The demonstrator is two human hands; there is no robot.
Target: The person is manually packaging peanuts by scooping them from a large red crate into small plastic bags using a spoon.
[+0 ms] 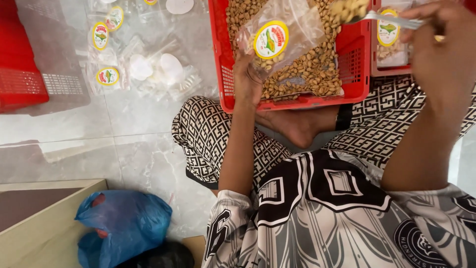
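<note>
Pale marble-look floor across the left half of the frame. Seated cross-legged along the bottom and right: patterned black-and-cream trousers and a grey printed shirt.

Red plastic basket at upper centre, resting on the lap, heaped with pale brown nuts. Second red basket at the upper left edge, beside a greyish mesh crate. Light wooden box edge at lower left, with a crumpled blue plastic bag just beside it and a dark bag below that.

Scattered on the floor at upper left: clear pouches with round yellow-and-red labels and a few white round lids among loose clear wrapping.

Left hand at the near rim of the basket, fingers pinched on the lower edge of a clear labelled bag, held up open over the nuts, partly filled at the bottom. Right hand at upper right, fingers closed around the handle of a metal spoon, bowl loaded with nuts, at the top edge of the frame just right of the bag's mouth. Another filled labelled pouch in a tray behind the spoon, at the upper right.
</note>
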